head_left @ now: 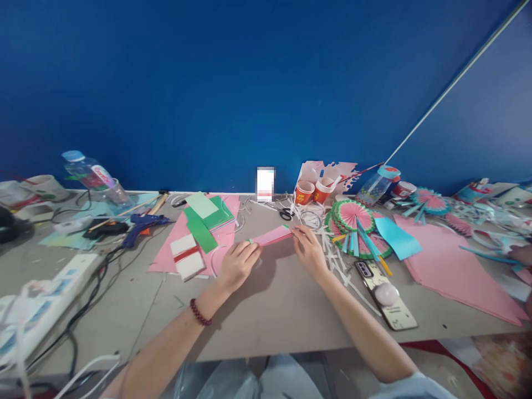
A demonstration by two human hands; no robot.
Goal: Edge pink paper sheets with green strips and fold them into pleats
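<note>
A narrow pink paper strip with green ends spans the gap between my hands, held a little above the grey table. My left hand grips its left end, fingers closed over it. The strip's right end is pinched in my right hand. To the left lie green paper pieces on a pink sheet, with a white block banded in red on its near edge. Black-handled scissors rest beyond my right hand. A pleated pink-and-green paper fan with blue strips is right of it.
A phone lies at the right, near large pink sheets. Red paper cups stand against the blue wall. At the left are a blue glue gun, a power strip and cables. Another person's hand shows at the right edge.
</note>
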